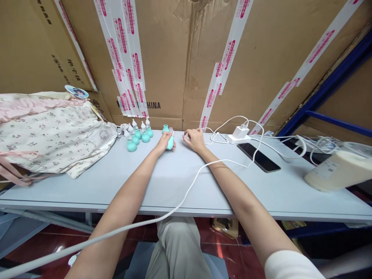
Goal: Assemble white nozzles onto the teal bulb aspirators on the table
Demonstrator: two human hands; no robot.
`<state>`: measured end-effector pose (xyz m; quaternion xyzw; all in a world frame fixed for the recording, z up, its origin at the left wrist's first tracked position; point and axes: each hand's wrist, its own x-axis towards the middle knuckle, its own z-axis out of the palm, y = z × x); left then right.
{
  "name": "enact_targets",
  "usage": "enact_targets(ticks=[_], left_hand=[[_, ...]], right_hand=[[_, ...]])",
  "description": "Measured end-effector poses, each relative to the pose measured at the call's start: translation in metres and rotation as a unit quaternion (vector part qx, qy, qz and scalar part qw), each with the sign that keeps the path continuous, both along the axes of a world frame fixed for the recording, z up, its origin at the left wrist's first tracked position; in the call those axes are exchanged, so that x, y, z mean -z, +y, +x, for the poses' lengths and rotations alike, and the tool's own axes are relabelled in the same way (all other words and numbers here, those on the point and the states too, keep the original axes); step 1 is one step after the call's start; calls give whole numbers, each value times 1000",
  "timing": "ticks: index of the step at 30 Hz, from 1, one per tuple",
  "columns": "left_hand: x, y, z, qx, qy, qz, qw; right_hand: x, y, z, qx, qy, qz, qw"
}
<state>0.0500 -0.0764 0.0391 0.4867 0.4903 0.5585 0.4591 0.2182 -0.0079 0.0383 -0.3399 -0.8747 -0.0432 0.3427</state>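
My left hand [164,143] is wrapped round a teal squeeze bulb [170,143], the kind seen on a nasal aspirator, with a clear part at its neck. Just behind it another teal bulb [165,128] stands on the table. My right hand [195,140] hovers a little to the right, fingers curled in a pinch; whatever lies between the fingertips is too small to make out. Left of my hands several teal bulbs stand grouped, some with clear pointed tips, such as this bulb [149,132]. The nearest bulb [131,145] shows no tip.
A floral cloth bag [58,133] lies on the table's left. To the right are a white charger [240,131], a dark phone [259,157] and a cream container [338,172]. A white cable [186,193] crosses over my forearms. Taped cardboard [165,58] stands behind the table [180,174].
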Motion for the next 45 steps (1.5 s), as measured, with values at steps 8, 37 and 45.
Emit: enact_targets(ticks=[8,37,45], left_hand=[[-6,-3,9,-12,-159,-59,985],[-5,-2,14,35,-137,-110,984],[-5,-1,11,31,-147,-121,981]], right_hand=[[-7,-28,-34,-60,112,26,991],[-2,-8,-11,-105,-59,74,990],[-3,-9,-10,-94,-52,105,989]])
